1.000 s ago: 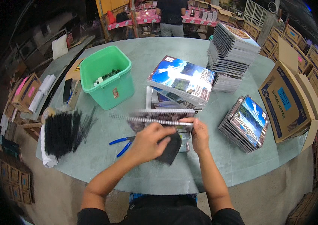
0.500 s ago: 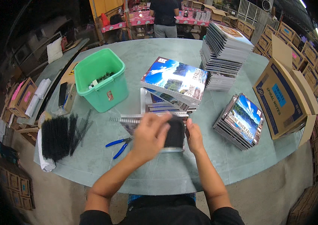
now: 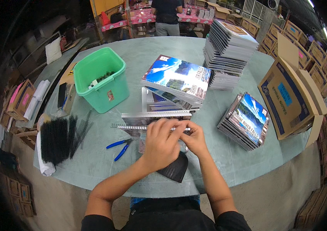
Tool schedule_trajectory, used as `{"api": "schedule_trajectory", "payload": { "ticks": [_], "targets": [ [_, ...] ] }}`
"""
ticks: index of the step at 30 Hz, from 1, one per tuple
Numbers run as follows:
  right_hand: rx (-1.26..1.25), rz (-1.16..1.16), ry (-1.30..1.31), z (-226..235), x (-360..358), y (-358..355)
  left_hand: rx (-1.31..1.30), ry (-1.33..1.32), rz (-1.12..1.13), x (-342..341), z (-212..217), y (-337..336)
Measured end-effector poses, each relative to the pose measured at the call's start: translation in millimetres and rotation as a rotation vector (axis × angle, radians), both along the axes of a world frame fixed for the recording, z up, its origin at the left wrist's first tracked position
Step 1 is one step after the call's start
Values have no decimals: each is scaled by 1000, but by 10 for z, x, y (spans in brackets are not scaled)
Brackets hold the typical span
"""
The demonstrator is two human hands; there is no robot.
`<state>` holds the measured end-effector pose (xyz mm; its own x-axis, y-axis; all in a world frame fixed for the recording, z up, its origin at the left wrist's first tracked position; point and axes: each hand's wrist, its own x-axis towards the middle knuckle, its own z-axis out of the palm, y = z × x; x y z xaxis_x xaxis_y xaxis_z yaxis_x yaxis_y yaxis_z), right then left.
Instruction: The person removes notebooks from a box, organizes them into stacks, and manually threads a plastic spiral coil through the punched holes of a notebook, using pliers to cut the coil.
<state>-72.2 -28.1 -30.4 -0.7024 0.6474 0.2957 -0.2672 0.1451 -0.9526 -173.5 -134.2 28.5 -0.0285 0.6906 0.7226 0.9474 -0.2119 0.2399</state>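
Both hands meet at the right end of a spiral notebook's [image 3: 134, 133] bound edge. My left hand [image 3: 161, 144] is closed there, fingers bent over the binding; its fingertips are partly hidden. My right hand [image 3: 195, 138] pinches the same end of the notebook. A loose coil end [image 3: 115, 126] sticks out past the notebook's left side. Below my left hand a black flexible pad [image 3: 177, 169] lies on the table. Blue-handled cutting pliers [image 3: 119, 148] rest to the left with their handles spread. Just behind stands another pale bound edge [image 3: 155, 114].
A pile of black plastic coils [image 3: 59, 138] lies at left, near a green bin [image 3: 109, 94] with black scraps inside. Notebooks are stacked behind [image 3: 177, 79], at right [image 3: 248, 119] and tall at the back [image 3: 229, 54]. An open carton [image 3: 290, 100] stands far right. A person [image 3: 167, 15] stands beyond the table.
The black pad has gone from upright against the notebook to lying on the table nearer me. My left hand has moved right and joined my right hand at the binding.
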Motion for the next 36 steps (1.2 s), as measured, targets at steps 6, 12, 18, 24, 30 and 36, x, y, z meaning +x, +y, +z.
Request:
{"api": "schedule_trajectory", "payload": {
  "ticks": [6,12,18,24,30,36],
  "targets": [
    [18,30,-127,-199,64,64,-222,-73,-156,-99,-30,190],
    [186,-25,-230,-202,114,54,-267,-127,-260,-95,23,188],
    [179,-89,-243,-379,106,59,-226,-161,-270,-116,7,292],
    [323,-125,-265,-13,78,53,-53,-33,-161,-164,121,16],
    [904,-34,-467,853,-119,-127,-739,131,273,-1286,-742,-1064],
    [1040,92,-519,836,-1103,-552,-900,49,469,-1511,-1152,-1354]
  ]
}}
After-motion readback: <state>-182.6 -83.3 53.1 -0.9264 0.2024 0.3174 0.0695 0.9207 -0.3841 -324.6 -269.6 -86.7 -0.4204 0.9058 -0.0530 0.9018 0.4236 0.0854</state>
